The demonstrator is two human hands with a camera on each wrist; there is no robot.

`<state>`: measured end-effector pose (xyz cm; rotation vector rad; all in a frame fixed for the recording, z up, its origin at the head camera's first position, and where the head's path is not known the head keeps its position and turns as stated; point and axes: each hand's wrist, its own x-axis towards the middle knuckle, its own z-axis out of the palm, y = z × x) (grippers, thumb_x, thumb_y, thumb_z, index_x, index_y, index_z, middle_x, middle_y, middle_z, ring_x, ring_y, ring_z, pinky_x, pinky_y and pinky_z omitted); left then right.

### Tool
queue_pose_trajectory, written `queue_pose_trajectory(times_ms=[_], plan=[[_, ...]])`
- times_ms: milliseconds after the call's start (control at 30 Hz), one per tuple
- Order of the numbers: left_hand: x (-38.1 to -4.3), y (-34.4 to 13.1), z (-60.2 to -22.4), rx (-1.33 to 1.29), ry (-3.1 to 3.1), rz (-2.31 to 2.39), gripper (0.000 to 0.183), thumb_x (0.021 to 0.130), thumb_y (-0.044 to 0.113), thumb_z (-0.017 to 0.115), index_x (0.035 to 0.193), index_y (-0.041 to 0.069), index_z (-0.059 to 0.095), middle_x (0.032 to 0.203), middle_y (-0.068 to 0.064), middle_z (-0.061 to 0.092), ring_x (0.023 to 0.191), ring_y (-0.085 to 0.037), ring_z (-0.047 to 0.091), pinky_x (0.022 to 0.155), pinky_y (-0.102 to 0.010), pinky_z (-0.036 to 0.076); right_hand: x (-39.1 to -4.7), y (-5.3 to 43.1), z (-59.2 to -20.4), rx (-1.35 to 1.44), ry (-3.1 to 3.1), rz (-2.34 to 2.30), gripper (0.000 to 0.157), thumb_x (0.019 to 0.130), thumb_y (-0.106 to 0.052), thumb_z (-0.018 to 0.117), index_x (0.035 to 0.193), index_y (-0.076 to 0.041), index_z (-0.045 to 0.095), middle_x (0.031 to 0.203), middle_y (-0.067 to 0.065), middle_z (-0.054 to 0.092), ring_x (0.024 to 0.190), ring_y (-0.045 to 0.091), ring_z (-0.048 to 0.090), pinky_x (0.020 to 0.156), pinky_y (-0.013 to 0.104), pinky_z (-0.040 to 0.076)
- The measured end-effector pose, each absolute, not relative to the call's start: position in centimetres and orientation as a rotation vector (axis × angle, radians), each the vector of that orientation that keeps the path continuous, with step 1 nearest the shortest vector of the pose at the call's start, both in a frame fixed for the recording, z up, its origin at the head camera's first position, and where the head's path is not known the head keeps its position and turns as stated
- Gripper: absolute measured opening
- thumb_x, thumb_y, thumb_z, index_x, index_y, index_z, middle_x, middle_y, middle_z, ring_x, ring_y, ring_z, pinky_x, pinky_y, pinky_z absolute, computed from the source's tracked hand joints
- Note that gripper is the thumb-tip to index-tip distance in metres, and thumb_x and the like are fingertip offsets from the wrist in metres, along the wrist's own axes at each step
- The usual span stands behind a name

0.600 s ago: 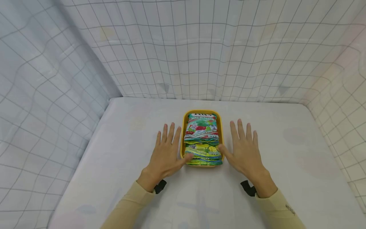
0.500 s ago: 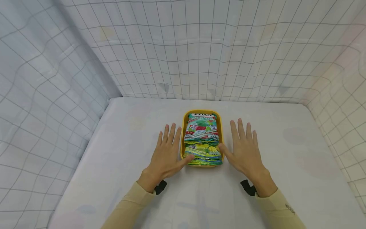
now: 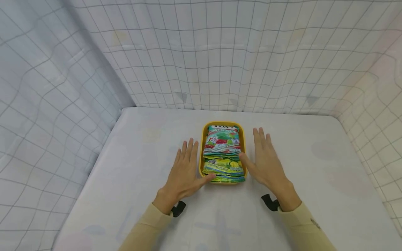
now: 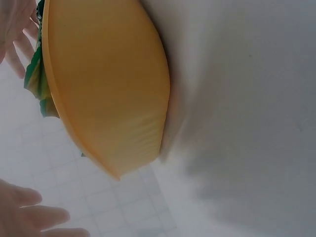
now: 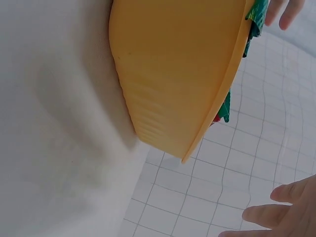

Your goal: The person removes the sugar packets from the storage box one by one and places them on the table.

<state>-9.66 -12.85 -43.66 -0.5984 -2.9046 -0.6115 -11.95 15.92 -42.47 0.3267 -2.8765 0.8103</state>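
Observation:
A yellow plastic basket (image 3: 201,153) sits on the white table, its smooth side wall (image 4: 108,74) close up in the left wrist view. In it lie several candy bags: a teal and red Fox's Mint Blossom bag (image 3: 221,139) at the far end and yellow-green bags (image 3: 223,165) at the near end. My left hand (image 3: 183,176) is spread beside the basket's left side, fingers straight, thumb overlapping the near left corner. Along the right side, my right hand (image 3: 267,164) holds its fingers straight, with the thumb tip over the right rim. Neither hand grips anything.
White cloth with a dark grid pattern (image 3: 216,62) hangs behind the table and at both sides. The white tabletop (image 3: 138,167) spreads around the basket. A black strap (image 3: 179,208) sits at the left wrist and another (image 3: 270,202) at the right.
My right hand has turned more onto its edge, its fingers drawn closer together. My left hand's fingers have also come slightly together and toward the basket. The basket stays in place.

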Motion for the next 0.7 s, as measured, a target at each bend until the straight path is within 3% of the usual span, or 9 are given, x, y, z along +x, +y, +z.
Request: queue_pose_trajectory(times_ms=[200, 433, 600, 700], plan=[[-9.4, -12.7, -44.1, -0.58, -2.885, -0.713, 0.121, 0.086, 0.078, 0.058, 0.163, 0.001, 0.005, 0.168, -0.02, 0.009, 0.153, -0.039, 0.009, 0.12, -0.057, 0.016, -12.6, 15.7, -42.2, 0.345, -2.848, 0.968, 0.094, 0.101, -0.052, 0.056, 0.165, -0.013, -0.002, 0.17, 0.012, 0.002, 0.153, 0.043, 0.005, 0.117, 0.064, 0.017], [-9.2, -12.5, -44.8, -0.585, -2.862, -0.842, 0.126, 0.082, 0.073, 0.068, 0.163, 0.001, 0.004, 0.169, -0.017, 0.008, 0.153, -0.037, 0.013, 0.12, -0.051, 0.02, -13.3, 15.0, -41.8, 0.385, -2.791, 1.112, 0.098, 0.1, -0.058, 0.055, 0.164, -0.008, 0.0, 0.17, 0.012, 0.006, 0.154, 0.033, 0.011, 0.121, 0.055, 0.016], [-9.0, -12.3, -45.4, -0.588, -2.835, -0.917, 0.128, 0.081, 0.07, 0.073, 0.163, 0.002, 0.003, 0.17, -0.015, 0.006, 0.154, -0.032, 0.014, 0.12, -0.048, 0.022, -13.7, 14.3, -41.6, 0.382, -2.778, 1.221, 0.101, 0.098, -0.063, 0.054, 0.164, -0.012, -0.002, 0.17, 0.009, 0.007, 0.153, 0.032, 0.015, 0.119, 0.057, 0.02], [-8.9, -12.1, -45.8, -0.578, -2.818, -0.996, 0.131, 0.079, 0.07, 0.075, 0.164, 0.005, -0.001, 0.17, -0.012, 0.003, 0.154, -0.028, 0.013, 0.119, -0.048, 0.024, -14.0, 14.0, -41.7, 0.402, -2.758, 1.285, 0.101, 0.098, -0.059, 0.058, 0.165, -0.014, -0.003, 0.17, 0.008, 0.009, 0.152, 0.033, 0.019, 0.117, 0.057, 0.025]])
